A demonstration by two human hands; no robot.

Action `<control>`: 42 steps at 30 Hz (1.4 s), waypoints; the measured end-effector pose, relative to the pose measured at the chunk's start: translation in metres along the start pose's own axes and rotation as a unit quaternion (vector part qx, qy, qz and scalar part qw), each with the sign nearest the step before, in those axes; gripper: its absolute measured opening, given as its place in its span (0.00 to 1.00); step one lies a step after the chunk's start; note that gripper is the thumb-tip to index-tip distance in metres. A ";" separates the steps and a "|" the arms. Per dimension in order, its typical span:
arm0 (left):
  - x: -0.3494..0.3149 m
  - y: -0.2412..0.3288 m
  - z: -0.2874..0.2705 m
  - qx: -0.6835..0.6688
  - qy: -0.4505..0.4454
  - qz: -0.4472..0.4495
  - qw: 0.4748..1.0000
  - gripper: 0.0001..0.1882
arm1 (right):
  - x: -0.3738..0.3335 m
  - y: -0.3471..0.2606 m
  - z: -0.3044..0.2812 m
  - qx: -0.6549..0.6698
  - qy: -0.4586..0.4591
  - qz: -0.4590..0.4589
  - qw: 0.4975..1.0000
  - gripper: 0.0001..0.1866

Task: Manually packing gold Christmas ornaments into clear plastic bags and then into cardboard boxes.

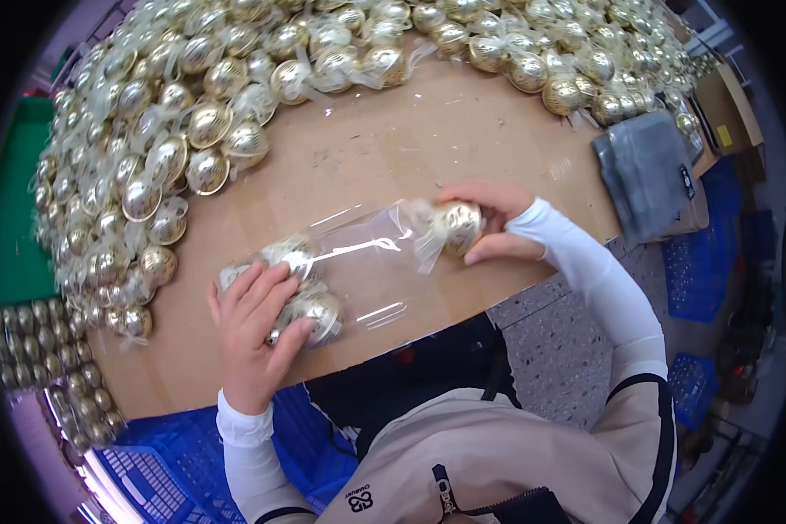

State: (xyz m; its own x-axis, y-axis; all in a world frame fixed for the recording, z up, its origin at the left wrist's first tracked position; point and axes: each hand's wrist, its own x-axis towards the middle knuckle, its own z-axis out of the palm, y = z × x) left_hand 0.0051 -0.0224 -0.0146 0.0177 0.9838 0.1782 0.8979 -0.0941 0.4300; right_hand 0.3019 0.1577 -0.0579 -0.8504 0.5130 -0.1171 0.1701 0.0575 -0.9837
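Observation:
A clear plastic box lies flat on the cardboard-covered table in front of me, with a few gold balls with pale ribbons in its left end. Over that end rests my left hand, its fingers spread across the box and the balls. At the box's right end, my right hand grips one gold ball between thumb and fingers. A sheer whitish ribbon hangs from this ball toward the box's end.
A large heap of ribboned gold balls curves along the table's left and far sides. A stack of grey plastic bags lies at the right edge, near an open cardboard box. Blue crates stand below the table's edge.

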 end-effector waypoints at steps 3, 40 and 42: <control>0.008 0.014 -0.007 0.003 0.005 0.010 1.000 0.17 | 0.019 -0.001 0.026 0.102 -0.078 -0.003 0.992 0.36; 0.049 0.034 -0.010 0.077 -0.130 0.154 0.976 0.18 | -0.088 0.003 -0.408 -0.659 0.334 0.258 0.623 0.26; 0.045 0.032 -0.011 0.085 -0.135 0.144 0.977 0.19 | -0.082 -0.002 -0.406 -0.569 0.380 0.272 0.677 0.28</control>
State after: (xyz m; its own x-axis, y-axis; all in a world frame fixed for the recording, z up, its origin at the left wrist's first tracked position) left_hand 0.0303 0.0172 0.0171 0.3755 0.9266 0.0200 0.8981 -0.3691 0.2393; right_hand 0.5735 0.4638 0.0085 -0.0800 0.9908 0.1093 0.9960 0.0838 -0.0302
